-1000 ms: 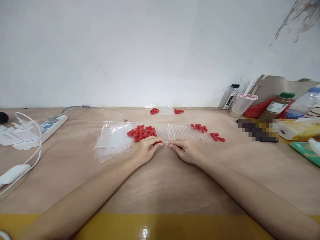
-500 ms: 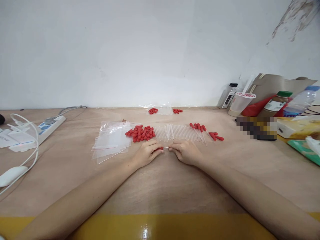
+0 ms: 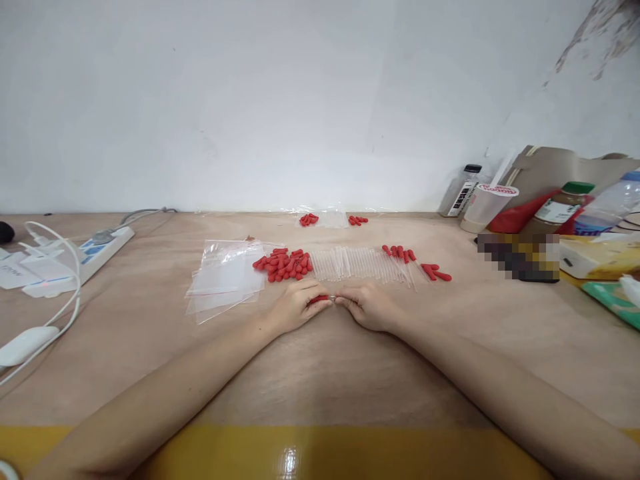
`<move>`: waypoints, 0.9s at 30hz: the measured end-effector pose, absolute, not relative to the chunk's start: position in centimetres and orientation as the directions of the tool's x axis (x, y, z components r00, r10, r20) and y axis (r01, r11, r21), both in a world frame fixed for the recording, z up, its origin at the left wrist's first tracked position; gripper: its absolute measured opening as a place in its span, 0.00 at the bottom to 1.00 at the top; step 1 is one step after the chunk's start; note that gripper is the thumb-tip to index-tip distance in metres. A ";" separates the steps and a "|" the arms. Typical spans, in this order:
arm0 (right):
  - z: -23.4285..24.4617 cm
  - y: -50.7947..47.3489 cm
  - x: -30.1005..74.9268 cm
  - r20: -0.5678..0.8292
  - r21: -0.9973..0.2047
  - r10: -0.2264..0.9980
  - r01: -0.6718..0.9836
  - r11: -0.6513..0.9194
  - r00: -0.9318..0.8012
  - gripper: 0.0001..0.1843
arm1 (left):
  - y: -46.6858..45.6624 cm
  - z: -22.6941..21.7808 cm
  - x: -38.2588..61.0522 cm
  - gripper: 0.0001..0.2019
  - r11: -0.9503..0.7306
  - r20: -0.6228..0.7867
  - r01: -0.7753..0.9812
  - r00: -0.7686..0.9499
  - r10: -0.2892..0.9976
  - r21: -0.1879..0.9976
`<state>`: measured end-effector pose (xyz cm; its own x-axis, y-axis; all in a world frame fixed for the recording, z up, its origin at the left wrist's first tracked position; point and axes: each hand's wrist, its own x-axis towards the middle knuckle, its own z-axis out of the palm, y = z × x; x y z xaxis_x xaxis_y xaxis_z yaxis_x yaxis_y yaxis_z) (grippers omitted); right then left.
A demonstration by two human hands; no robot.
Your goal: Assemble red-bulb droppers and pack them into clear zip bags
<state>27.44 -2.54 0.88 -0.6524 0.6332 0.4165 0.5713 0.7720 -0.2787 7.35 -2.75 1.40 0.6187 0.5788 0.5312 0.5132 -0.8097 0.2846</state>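
Observation:
Between the fingertips of my left hand (image 3: 299, 307) is a red rubber dropper bulb (image 3: 319, 299), lying lengthwise and pointing right. My right hand (image 3: 369, 307) pinches a thin clear tube (image 3: 333, 299), of which only a short piece shows between the hands. The tube's end meets the mouth of the bulb; whether it is inside cannot be made out. Beyond my left hand lies a pile of red bulbs (image 3: 286, 265). A row of clear tubes (image 3: 350, 263) lies beyond both hands. At its right end are several droppers (image 3: 400, 253) with red bulbs on their tubes.
Clear zip bags (image 3: 225, 280) lie left of the bulbs. By the wall sits another group of tubes (image 3: 333, 219) with red bulbs on both sides. A power strip (image 3: 107, 250) with cables is at left; a cup (image 3: 487, 207), bottles and a tissue pack (image 3: 590, 257) stand at right.
My hands have come closer together, so less of the clear tube shows between them. More of the red bulb is visible at my left fingertips. The view has shifted slightly.

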 end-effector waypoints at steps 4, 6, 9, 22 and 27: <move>1.3 -2.7 27.5 0.387 -0.213 0.615 0.583 0.784 -0.687 0.15 | -2.6 1.6 7.2 0.10 -0.800 0.559 0.474 0.574 0.598 0.369; 1.6 -3.0 27.5 0.378 -0.184 0.614 0.594 0.783 -0.692 0.16 | -2.6 1.6 7.1 0.11 -0.789 0.564 0.438 0.552 0.615 0.431; 2.8 -2.8 27.9 0.416 -0.110 0.617 0.636 0.764 -0.669 0.14 | -2.4 1.7 7.0 0.14 -0.747 0.563 0.421 0.492 0.665 0.514; 5.7 3.2 39.5 -0.036 -0.341 0.983 0.922 -0.184 0.182 0.08 | -2.2 1.4 6.9 0.18 -0.704 0.470 0.474 0.526 0.708 0.530; 4.3 3.6 39.2 -0.103 -0.406 0.971 0.882 -0.239 0.216 0.11 | -2.4 1.5 6.9 0.17 -0.697 0.466 0.483 0.520 0.715 0.529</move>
<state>39.21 3.55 4.30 0.2158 0.9710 -0.1026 0.8820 -0.2389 -0.4062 6.90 -2.41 1.54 0.5205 0.7152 0.4665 0.4834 -0.6971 0.5295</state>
